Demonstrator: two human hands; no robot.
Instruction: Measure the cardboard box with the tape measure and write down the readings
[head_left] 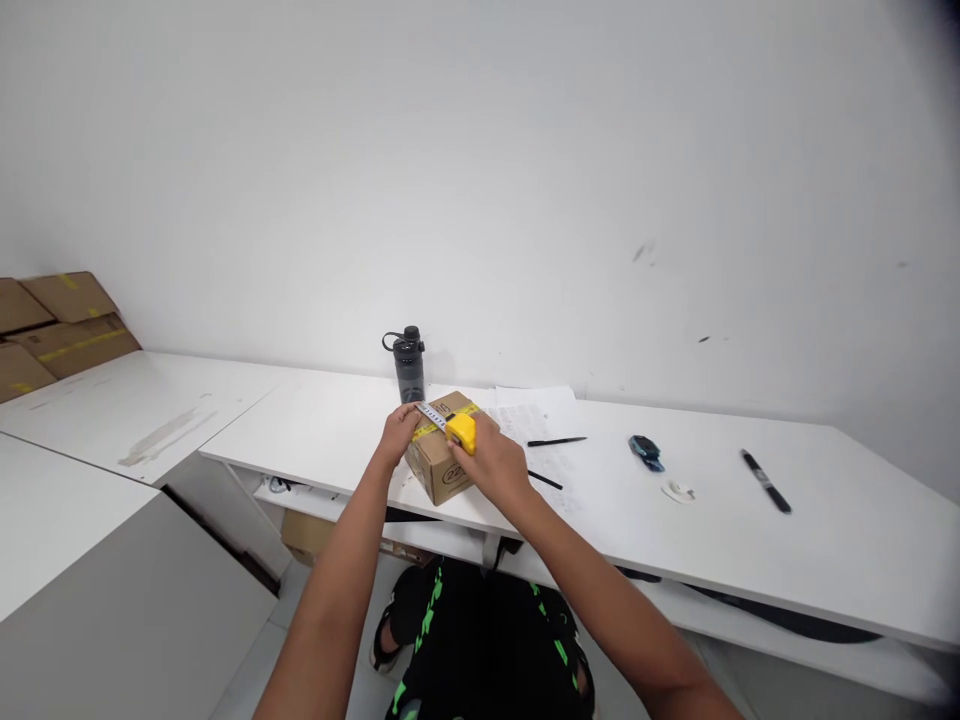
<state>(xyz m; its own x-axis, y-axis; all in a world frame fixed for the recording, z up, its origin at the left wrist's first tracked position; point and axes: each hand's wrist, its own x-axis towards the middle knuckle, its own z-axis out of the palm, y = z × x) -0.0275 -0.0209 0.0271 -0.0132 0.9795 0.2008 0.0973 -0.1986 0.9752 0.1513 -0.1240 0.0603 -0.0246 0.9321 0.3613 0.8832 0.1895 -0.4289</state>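
A small cardboard box sealed with yellow tape stands near the table's front edge, with a circled number on its front side. My right hand grips a yellow tape measure over the top of the box. Its short pulled-out blade lies across the box top toward the left edge. There my left hand pinches the blade's end against the box; the fingertips are partly hidden.
Behind the box stands a dark water bottle. Printed papers with a black pen lie to the right, then a blue object, a white tape roll and a marker. Cardboard boxes are stacked far left.
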